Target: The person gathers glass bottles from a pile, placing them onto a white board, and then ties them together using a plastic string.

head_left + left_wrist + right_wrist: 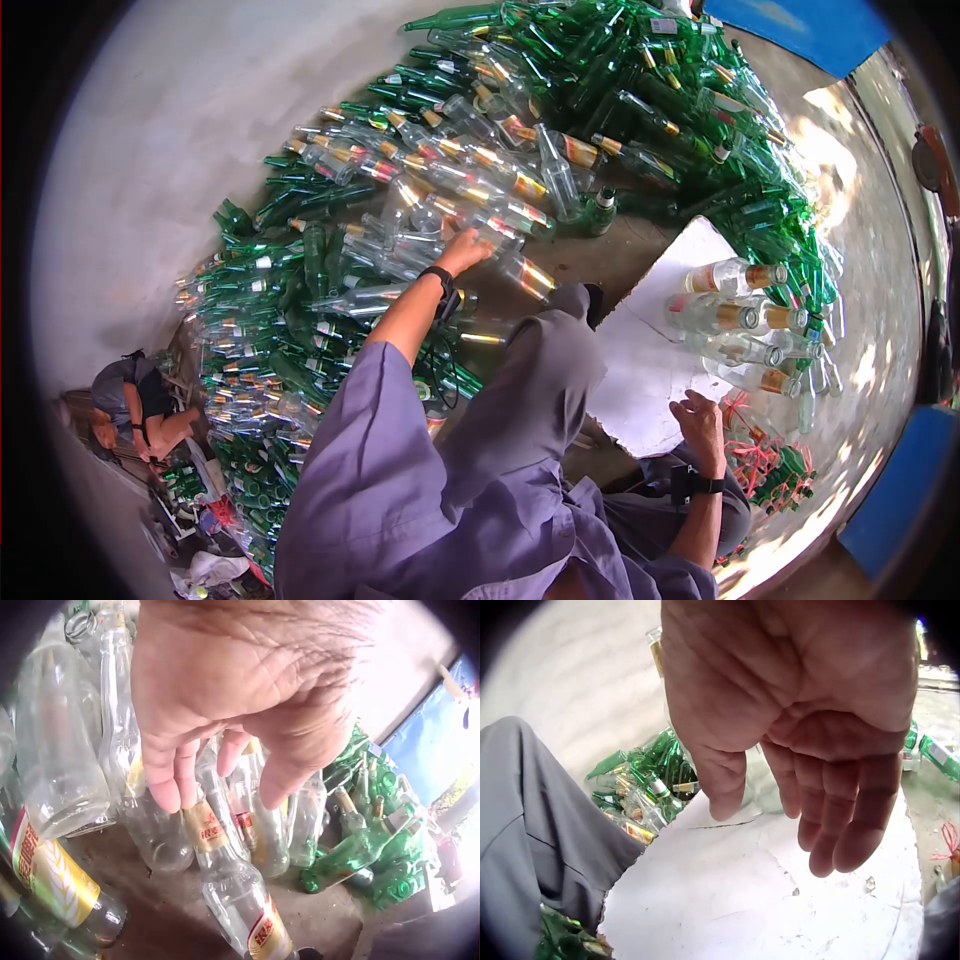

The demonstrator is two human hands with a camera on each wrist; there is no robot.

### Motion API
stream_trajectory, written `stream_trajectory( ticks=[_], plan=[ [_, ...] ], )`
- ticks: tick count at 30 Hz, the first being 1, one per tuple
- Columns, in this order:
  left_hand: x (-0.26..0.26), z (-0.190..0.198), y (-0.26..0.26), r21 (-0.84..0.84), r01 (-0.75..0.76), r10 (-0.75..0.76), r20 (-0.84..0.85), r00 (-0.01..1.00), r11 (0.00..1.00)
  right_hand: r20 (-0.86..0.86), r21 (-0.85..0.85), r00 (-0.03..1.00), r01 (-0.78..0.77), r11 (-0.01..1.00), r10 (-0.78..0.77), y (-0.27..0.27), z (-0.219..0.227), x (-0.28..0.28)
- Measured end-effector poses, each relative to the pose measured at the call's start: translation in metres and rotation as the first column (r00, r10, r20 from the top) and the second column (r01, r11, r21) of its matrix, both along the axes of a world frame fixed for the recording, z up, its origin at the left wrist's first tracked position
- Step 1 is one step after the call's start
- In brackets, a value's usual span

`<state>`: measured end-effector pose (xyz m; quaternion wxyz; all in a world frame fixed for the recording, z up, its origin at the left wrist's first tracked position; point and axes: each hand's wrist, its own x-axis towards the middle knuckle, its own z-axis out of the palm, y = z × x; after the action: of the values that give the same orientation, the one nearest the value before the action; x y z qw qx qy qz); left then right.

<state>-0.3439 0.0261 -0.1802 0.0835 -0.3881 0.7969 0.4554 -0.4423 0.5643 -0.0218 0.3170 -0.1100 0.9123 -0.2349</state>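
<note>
My left hand (468, 252) reaches over a heap of clear glass bottles, the fingers loosely bent and the thumb apart from them. In the left wrist view its fingertips are right at the gold-wrapped neck of a clear beer bottle (244, 904), which lies with its base away from the hand. Other clear bottles (60, 742) lie close around. My right hand (700, 430) hovers with relaxed fingers by the near edge of a white board (630, 350), holding nothing. Several clear bottles (735, 275) stand on that board, partly hidden behind the hand in the right wrist view.
Green bottles (610, 70) pile up beyond the clear ones, and more (260, 400) lie to the left. A grey-trousered knee (545, 350) is between the heap and the board. Bottles with red string (770, 460) are at right. Another person (135, 400) bends over at far left.
</note>
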Motion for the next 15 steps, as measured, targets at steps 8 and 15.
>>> stream_trajectory(
  ticks=[8,15],
  plan=[
    [0.004,-0.053,0.006,-0.423,0.044,-0.076,-0.06,0.995,0.905,-0.059,-0.025,0.997,-0.053,0.998,0.051,-0.006,0.001,0.003],
    [-0.008,-0.004,0.03,-0.437,0.023,-0.079,-0.111,0.991,0.899,-0.167,-0.046,0.977,-0.138,0.989,0.129,-0.007,0.003,0.011]
  ],
)
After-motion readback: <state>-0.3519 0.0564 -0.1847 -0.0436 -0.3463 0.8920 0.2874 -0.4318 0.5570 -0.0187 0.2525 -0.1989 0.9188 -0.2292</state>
